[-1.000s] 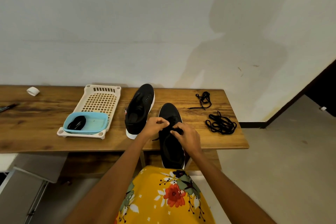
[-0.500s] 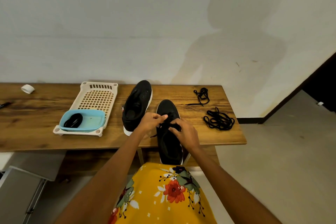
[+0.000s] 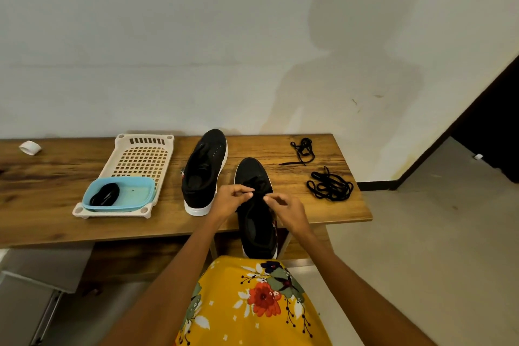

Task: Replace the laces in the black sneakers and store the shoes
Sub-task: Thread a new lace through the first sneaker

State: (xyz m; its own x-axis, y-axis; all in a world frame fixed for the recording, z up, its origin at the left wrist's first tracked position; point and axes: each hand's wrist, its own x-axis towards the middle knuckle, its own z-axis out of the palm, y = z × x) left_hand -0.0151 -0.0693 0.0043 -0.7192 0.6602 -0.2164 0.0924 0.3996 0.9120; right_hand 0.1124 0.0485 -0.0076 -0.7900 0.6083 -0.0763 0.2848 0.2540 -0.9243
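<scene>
A black sneaker [image 3: 257, 229] with a white sole lies toe-away over the table's front edge, its heel against my lap. My left hand [image 3: 230, 201] pinches the black lace at the sneaker's tongue. My right hand [image 3: 289, 212] is just right of it, fingers curled and pinching a lace end over the eyelets. The second black sneaker [image 3: 203, 173] lies on the table to the left, untouched. Two loose bundles of black laces sit at the right: a small one [image 3: 303, 150] at the back and a larger tangle [image 3: 330, 184] nearer.
A cream perforated tray [image 3: 140, 160] sits left of the shoes on the wooden table [image 3: 50, 191], holding a blue dish [image 3: 134, 194] with a coiled black lace [image 3: 104, 194]. A white tape roll [image 3: 29, 147] lies far left. Open floor is at the right.
My hands have drawn slightly apart over the sneaker's tongue, the right one lifting its fingers off the lace area. The view shifted a little; the shoes stayed put.
</scene>
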